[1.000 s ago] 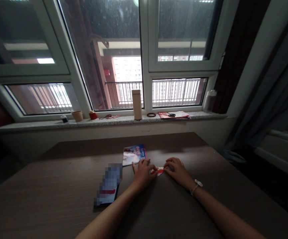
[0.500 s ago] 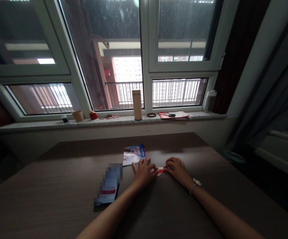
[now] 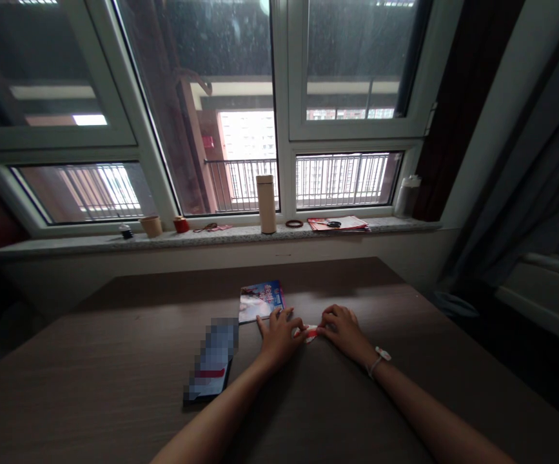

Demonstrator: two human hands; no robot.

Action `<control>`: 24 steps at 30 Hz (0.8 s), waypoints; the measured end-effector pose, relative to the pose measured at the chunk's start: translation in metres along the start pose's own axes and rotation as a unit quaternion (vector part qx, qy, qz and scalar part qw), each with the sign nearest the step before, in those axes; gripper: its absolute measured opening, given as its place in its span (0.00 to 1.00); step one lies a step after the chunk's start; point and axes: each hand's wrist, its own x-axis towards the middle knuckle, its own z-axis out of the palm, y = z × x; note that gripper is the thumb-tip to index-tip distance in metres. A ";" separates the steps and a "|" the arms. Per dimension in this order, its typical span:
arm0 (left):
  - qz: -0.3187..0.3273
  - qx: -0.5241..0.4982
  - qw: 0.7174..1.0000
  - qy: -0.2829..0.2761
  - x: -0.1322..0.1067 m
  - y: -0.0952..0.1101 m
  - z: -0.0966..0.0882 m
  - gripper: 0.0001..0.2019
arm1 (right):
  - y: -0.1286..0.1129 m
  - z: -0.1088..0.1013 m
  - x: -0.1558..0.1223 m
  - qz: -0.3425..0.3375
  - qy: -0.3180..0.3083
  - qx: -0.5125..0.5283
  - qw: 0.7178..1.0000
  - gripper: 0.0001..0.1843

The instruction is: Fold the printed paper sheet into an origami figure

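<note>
A small red and white piece (image 3: 312,333), perhaps paper, lies low at the table between my hands. My left hand (image 3: 279,335) pinches its left side with thumb and forefinger, while the other fingers reach toward a booklet (image 3: 258,301) with a blue and pink cover. On the opposite side my right hand (image 3: 344,327) grips the same piece between its fingertips. Parts of the piece are covered by the fingers. Left of my left forearm lies a dark phone-like device (image 3: 216,361), its screen blurred out with blocks.
The brown table (image 3: 115,361) reaches toward a stone windowsill (image 3: 231,236). On the sill stand a beige flask (image 3: 266,205), a paper cup (image 3: 151,225), a red spool-like item (image 3: 181,223), a dark ring (image 3: 294,223), scissors (image 3: 333,223) on red papers, and a clear bottle (image 3: 407,195).
Both hands keep nearly the same place and grip. The red and white piece between them has shifted only very slightly.
</note>
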 end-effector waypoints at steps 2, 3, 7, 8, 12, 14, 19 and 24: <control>0.002 0.002 1.000 -0.001 0.000 0.000 0.000 0.09 | 0.000 0.001 0.000 0.003 -0.002 -0.003 1.000 0.13; 0.002 0.003 1.000 0.000 0.000 0.000 0.000 0.09 | 0.000 0.001 0.001 0.005 -0.002 -0.003 1.000 0.13; 0.000 0.001 1.000 -0.004 -0.001 0.000 0.000 0.09 | -0.001 0.001 0.001 0.014 -0.002 -0.003 1.000 0.14; 0.001 0.000 1.000 -0.005 -0.001 0.000 0.000 0.09 | -0.001 0.001 0.001 0.015 -0.003 -0.004 1.000 0.14; 0.001 0.000 1.000 -0.009 0.000 0.000 0.001 0.08 | -0.004 0.000 0.001 0.022 -0.004 -0.010 1.000 0.13; 0.001 0.002 1.000 -0.009 0.000 0.000 0.001 0.08 | -0.005 0.000 0.002 0.026 -0.006 -0.013 1.000 0.13; 0.004 0.007 1.000 -0.008 -0.001 0.001 0.000 0.08 | -0.006 0.001 0.003 0.033 -0.005 -0.022 0.999 0.12; 0.005 0.009 1.000 -0.020 -0.002 0.001 -0.003 0.08 | -0.005 0.001 0.003 0.028 -0.001 -0.024 0.999 0.12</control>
